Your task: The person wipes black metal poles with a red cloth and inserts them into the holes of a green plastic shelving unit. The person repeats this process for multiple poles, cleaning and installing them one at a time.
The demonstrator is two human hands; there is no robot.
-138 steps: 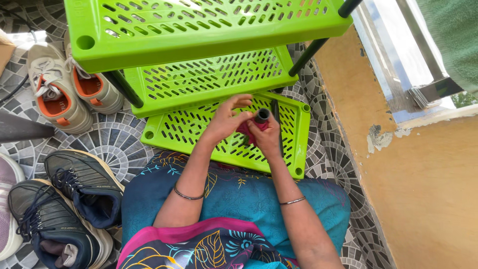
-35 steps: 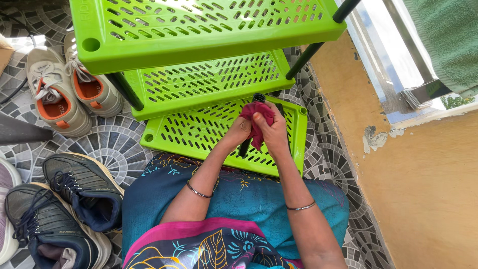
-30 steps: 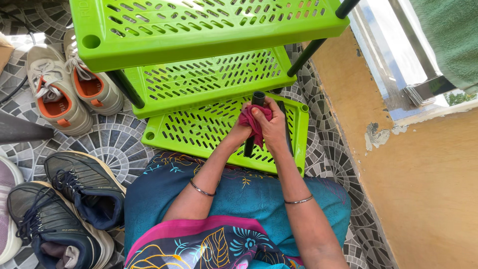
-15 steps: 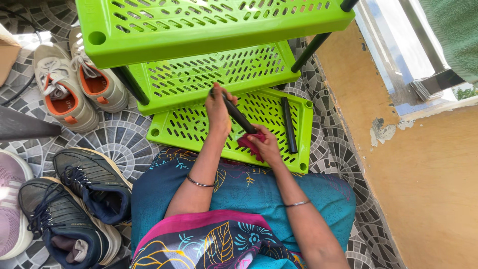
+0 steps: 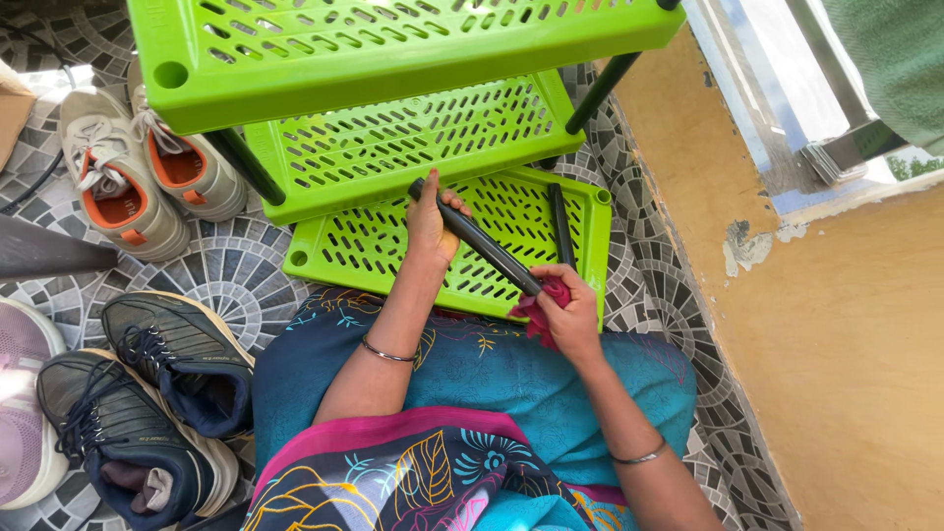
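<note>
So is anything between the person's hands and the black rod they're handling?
Nothing visible. The left hand grips the black rod near its upper end, and the right hand presses a red cloth around its lower end, above the green rack's bottom shelf.

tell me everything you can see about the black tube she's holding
The black tube is a slim, straight, dark rod, plastic or metal by its look, with a faint sheen. It lies slanted over the lowest green shelf, upper end toward the rack. The left hand grips its upper end; the right hand wraps a dark red cloth around its lower end. A second similar tube rests on the shelf nearby.
</note>
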